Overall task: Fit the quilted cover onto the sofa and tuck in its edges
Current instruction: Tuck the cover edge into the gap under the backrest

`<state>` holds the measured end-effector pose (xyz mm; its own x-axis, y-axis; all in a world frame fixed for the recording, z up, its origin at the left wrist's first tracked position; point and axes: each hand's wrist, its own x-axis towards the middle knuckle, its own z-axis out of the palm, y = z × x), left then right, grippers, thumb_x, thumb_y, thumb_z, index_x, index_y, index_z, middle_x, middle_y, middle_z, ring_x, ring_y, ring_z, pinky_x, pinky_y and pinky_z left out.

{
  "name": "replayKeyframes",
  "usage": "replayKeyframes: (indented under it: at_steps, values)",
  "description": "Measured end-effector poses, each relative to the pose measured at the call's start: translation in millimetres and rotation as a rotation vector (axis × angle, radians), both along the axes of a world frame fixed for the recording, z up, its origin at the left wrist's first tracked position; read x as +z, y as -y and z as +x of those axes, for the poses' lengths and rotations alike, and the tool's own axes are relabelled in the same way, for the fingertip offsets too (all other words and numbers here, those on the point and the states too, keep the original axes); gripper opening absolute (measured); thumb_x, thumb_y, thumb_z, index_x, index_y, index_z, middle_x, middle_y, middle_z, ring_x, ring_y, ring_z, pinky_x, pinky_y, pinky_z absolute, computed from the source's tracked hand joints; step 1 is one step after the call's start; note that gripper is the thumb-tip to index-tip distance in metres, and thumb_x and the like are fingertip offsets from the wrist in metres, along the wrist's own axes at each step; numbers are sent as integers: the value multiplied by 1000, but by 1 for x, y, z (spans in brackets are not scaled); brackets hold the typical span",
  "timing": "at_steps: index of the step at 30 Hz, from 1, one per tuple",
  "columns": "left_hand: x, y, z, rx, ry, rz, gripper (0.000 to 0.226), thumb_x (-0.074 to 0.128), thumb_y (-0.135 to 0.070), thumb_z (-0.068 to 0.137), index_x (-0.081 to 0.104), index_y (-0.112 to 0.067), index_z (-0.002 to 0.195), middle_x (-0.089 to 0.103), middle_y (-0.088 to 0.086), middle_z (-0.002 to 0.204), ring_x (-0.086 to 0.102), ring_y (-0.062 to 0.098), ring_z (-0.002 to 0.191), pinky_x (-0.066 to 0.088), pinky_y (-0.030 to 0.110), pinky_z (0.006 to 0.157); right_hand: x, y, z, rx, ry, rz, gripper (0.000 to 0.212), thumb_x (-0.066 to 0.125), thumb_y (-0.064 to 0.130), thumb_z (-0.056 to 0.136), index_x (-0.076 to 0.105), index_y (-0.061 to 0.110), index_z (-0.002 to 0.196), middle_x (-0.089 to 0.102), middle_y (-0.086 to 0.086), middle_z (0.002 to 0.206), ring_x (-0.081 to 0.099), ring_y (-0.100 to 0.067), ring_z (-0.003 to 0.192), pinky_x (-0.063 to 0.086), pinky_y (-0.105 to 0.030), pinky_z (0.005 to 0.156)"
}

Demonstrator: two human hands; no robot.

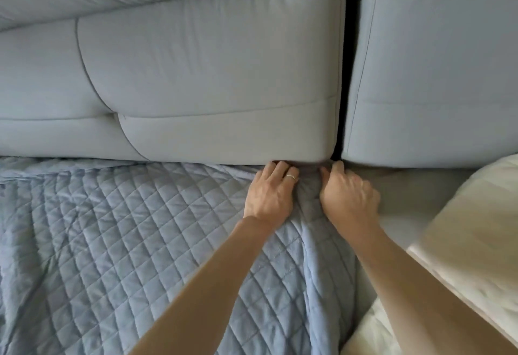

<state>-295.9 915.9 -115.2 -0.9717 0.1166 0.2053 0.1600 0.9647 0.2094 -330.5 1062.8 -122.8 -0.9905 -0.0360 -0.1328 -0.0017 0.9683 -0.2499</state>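
A blue quilted cover (117,237) lies over the seat of a pale blue-grey sofa, wrinkled at the left. Its far edge runs under the back cushion (213,80). My left hand (270,192), with a ring on it, presses the cover into the crease below that cushion, fingers straight and their tips hidden in the gap. My right hand (349,195) lies beside it with fingers bent down onto a bunched fold of the cover at its right corner. Both hands sit close to the dark gap (343,74) between the two back cushions.
A second back cushion (437,60) stands to the right of the gap. Bare grey seat (406,186) shows to the right of the cover. A cream quilted cushion or blanket (471,237) lies at the right edge, close to my right forearm.
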Motion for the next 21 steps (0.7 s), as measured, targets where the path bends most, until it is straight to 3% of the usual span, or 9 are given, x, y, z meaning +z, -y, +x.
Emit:
replayKeyframes:
  at_steps: [5, 7, 9, 11, 13, 16, 18, 21]
  values:
    - [24, 11, 15, -38, 143, 68, 26, 50, -24, 96, 70, -16, 111, 64, -1, 117, 60, 23, 105, 52, 41, 86, 26, 0, 34, -171, 75, -244, 28, 45, 20, 97, 47, 10, 123, 66, -15, 108, 63, -37, 97, 37, -36, 69]
    - [26, 17, 13, -164, 196, 33, 33, 48, -25, 98, 66, -19, 126, 61, -2, 133, 57, 20, 120, 47, 39, 101, 31, 5, 55, -219, 61, -422, 40, 46, 12, 94, 50, 8, 134, 60, -14, 129, 57, -32, 116, 39, -32, 87]
    - [24, 19, 8, -274, 361, -41, 46, 33, -29, 104, 42, -20, 148, 35, -3, 156, 33, 15, 143, 23, 34, 120, 29, 11, 65, -166, 95, -517, 50, 42, 6, 96, 40, 2, 146, 41, -14, 151, 38, -24, 139, 22, -20, 111]
    - [17, 23, 4, -323, 515, -118, 53, 16, -33, 105, 9, -22, 157, 2, -7, 163, 1, 8, 150, 0, 31, 123, 23, 19, 64, -96, 226, -599, 53, 34, 13, 103, 21, 2, 152, 21, -12, 160, 21, -20, 148, 10, -22, 119]
    - [12, 24, 3, -316, 589, -131, 56, 11, -35, 103, -6, -26, 156, -14, -11, 161, -14, 3, 147, -5, 32, 122, 15, 22, 57, -172, 337, -707, 55, 26, 29, 105, 12, 9, 155, 15, -8, 162, 17, -19, 149, 13, -29, 121]
    - [8, 26, -1, -307, 584, -119, 60, 14, -36, 100, -11, -29, 154, -20, -15, 158, -16, 2, 146, -8, 32, 121, 2, 22, 37, -342, 426, -822, 55, 24, 36, 106, 10, 21, 157, 19, -5, 162, 22, -19, 147, 13, -23, 117]
    - [3, 23, -2, -306, 553, -125, 61, 14, -37, 99, -9, -29, 155, -18, -16, 157, -13, 3, 147, -11, 30, 120, -12, 19, 24, -422, 466, -811, 53, 24, 38, 106, 12, 27, 156, 24, -5, 161, 28, -23, 145, 17, -22, 113]
    - [-5, 19, -11, -313, 498, -124, 62, 14, -38, 96, 6, -26, 157, 3, -11, 163, 1, 5, 149, -7, 29, 120, -35, 21, 10, -458, 462, -781, 51, 24, 44, 105, 23, 31, 153, 39, -8, 154, 40, -28, 138, 26, -21, 106]
